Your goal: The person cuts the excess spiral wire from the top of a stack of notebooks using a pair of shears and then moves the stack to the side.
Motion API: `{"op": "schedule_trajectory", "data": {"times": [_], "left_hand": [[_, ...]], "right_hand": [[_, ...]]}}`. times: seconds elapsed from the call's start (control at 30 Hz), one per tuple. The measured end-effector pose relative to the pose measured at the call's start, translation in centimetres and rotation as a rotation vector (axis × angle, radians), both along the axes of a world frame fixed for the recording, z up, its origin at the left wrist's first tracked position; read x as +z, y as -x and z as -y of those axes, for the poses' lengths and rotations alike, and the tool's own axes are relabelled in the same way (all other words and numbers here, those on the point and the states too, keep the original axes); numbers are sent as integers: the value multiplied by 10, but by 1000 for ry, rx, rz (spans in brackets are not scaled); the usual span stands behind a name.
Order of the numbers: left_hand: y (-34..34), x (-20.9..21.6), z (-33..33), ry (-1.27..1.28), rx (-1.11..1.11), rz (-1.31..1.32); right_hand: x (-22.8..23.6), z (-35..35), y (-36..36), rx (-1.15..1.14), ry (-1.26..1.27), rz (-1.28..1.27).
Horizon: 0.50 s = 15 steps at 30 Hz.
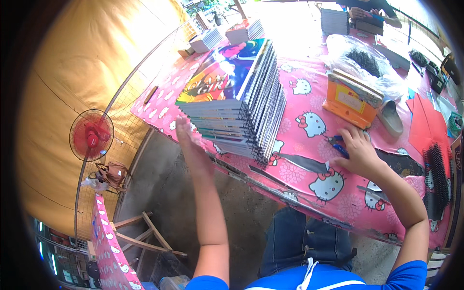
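A tall stack of spiral-bound notebooks with colourful glossy covers rises from the pink cartoon-print tablecloth. My left hand is beside the stack's near left side, seen edge-on with the fingers stretched upward; whether it touches the notebooks I cannot tell. Further right, my right hand rests on the table with thumb and fingers apart. Small blue-handled pliers lie in the gap between that thumb and the fingers. An orange box-like holder stands just beyond the right hand.
Black binding coils and red sheets lie on the right, near a grey slipper-shaped object. A plastic bag holds more coils. Across the table another person's hands touch a stack. A red fan stands left.
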<state>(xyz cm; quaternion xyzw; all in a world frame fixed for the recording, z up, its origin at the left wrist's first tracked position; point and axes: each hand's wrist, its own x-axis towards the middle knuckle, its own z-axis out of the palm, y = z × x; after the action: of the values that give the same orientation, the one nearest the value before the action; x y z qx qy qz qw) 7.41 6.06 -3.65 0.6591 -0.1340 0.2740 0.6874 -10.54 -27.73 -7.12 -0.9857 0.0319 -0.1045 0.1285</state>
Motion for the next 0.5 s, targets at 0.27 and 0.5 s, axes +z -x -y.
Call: {"op": "schedule_trajectory", "data": {"times": [0.27, 0.5], "left_hand": [[88, 30, 73, -63, -146, 276], [89, 44, 98, -230, -24, 309]], "right_hand": [[-10, 14, 19, 23, 146, -31], [50, -17, -30, 232, -96, 247]]}}
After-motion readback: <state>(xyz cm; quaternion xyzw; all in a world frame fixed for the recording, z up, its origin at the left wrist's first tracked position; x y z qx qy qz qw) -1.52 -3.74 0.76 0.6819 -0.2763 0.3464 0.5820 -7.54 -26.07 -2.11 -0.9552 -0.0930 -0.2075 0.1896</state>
